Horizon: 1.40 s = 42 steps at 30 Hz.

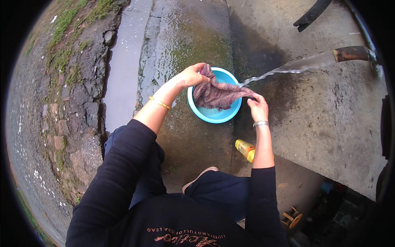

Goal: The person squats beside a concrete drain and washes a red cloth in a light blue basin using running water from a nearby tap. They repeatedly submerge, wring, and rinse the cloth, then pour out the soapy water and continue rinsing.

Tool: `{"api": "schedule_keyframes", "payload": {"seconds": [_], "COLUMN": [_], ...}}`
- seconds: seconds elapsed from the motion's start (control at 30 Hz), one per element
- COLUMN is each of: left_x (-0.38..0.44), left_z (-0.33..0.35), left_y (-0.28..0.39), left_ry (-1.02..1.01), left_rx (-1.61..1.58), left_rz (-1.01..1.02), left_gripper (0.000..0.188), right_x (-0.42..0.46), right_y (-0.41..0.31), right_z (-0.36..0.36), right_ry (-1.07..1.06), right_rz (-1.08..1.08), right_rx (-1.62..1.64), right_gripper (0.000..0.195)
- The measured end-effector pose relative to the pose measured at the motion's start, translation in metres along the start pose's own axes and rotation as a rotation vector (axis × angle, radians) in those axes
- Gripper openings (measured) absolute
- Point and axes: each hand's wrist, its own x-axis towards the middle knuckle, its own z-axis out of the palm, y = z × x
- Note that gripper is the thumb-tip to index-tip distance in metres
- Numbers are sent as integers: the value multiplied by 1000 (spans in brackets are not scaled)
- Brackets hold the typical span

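A wet, brownish-purple cloth (213, 94) is stretched between my two hands over a light-blue plastic basin (203, 115) that has water in it. My left hand (196, 75) pinches the cloth at its upper left end, above the basin's far left rim. At the right, my right hand (258, 106) grips a narrow, drawn-out end just past the rim. From the right a stream of water (277, 70) falls on the cloth near that end and the basin's right rim. The cloth's lower folds hang inside the basin, and they hide part of its bottom.
The water comes from a rusty pipe (351, 54); a black hose end (313, 14) is farther back. A yellow bottle (245, 149) lies by my right forearm. To the left runs a channel of grey water (125, 68). A small wooden stool (292, 217) stands at lower right.
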Motion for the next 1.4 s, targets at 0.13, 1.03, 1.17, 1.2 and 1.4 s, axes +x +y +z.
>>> {"api": "schedule_keyframes", "payload": {"seconds": [0.13, 1.03, 1.17, 1.2, 1.4], "left_x": [9, 23, 35, 36, 76], "left_z": [-3, 55, 79, 85, 104], "left_y": [-17, -73, -95, -95, -178], "left_ry": [78, 68, 59, 56, -310], "left_rx": [-135, -675, -817, -900, -1373], "left_rz": [-35, -445, -517, -483, -169], "left_gripper": [48, 72, 91, 93, 28], "right_x": [-5, 8, -30, -41, -66], "right_y": [45, 41, -23, -37, -61], "right_z": [54, 107, 92, 88, 142], "right_ry": [-278, -2, -199, -214, -27], "right_rz": [-48, 191, 59, 25, -378], "right_rx": [-554, 1250, 1195, 1157, 417], "right_gripper": [41, 35, 35, 31, 16]}}
